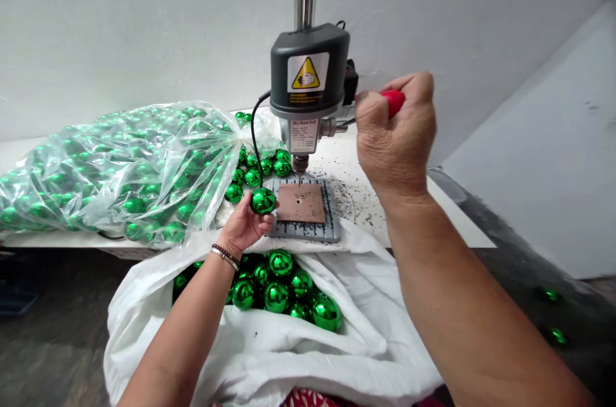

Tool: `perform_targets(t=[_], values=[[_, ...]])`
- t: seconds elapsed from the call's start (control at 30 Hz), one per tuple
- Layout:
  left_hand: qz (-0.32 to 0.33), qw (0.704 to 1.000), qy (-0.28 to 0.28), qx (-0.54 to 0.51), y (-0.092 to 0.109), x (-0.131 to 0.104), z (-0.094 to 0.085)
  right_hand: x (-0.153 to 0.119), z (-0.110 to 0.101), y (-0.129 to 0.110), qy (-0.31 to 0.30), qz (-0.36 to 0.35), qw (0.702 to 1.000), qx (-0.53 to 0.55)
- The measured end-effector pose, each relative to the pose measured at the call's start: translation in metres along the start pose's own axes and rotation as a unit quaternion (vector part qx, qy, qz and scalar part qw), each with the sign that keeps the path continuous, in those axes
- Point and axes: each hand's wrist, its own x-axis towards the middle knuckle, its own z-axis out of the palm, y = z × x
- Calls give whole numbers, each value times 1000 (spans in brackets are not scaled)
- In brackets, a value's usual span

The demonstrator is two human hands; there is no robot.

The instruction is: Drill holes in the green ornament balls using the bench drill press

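Note:
A shiny green ball (pixel 262 201) is held in the fingers of my left hand (pixel 245 222), just left of the drill's base plate (pixel 312 232). My right hand (pixel 398 131) is closed around the red lever handle (pixel 393 103) on the right side of a bench drill (pixel 309 73). Below the drill's chuck (pixel 301 164), a brown board (pixel 301 203) with a small hole lies on the base. The thin bit hangs above the board, apart from the ball. In front, an open white sack (pixel 356 304) contains several more green balls (pixel 276 296).
A clear plastic bag (pixel 115 169) full of green balls lies on the white table (pixel 366 214) at left, with loose balls (pixel 282 167) by its mouth. Dark shavings are scattered round the base. A black cable (pixel 254 137) hangs beside the drill. Two balls (pixel 558 336) lie on the floor at right.

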Motion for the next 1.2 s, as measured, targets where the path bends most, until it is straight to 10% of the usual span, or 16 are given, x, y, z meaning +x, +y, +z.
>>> perform_targets(t=[0.43, 0.7, 1.2], values=[[50, 993, 18, 108, -10, 8, 3, -2, 4, 14, 21, -52, 998, 16], [123, 899, 78, 413, 2, 20, 15, -2, 3, 17, -18, -47, 999, 17], [95, 817, 105, 559, 7, 58, 20, -1, 0, 17, -36, -64, 997, -5]])
